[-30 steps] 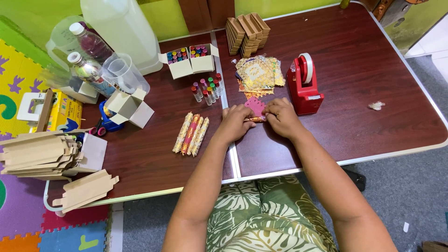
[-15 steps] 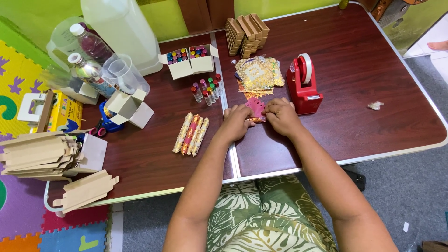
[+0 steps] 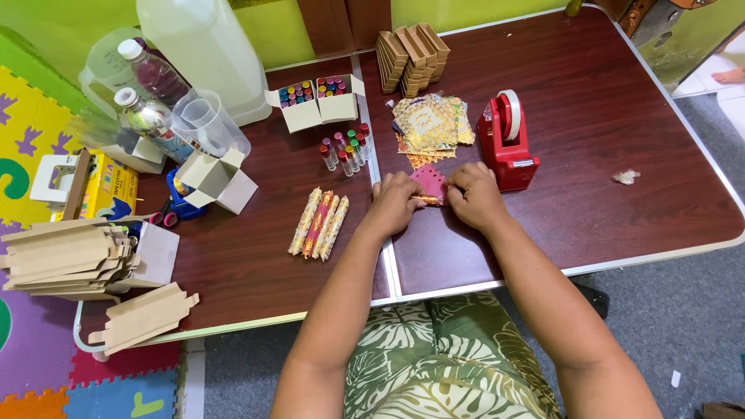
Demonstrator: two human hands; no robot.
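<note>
Pink paper sheet (image 3: 429, 183) w/ small tube pinched by curled fingers of left hand (image 3: 396, 203) & right hand (image 3: 474, 195).

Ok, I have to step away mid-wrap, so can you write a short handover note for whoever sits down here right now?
Left hand and right hand: both in a pinching grip on a small tube half rolled in a pink patterned paper sheet on the table.
Done: four wrapped tubes lie in a row left of the hands.
Left: unwrapped capped tubes stand behind the hands, more fill two open boxes.
Supplies: stack of patterned paper and red tape dispenser just beyond the right hand.
</note>
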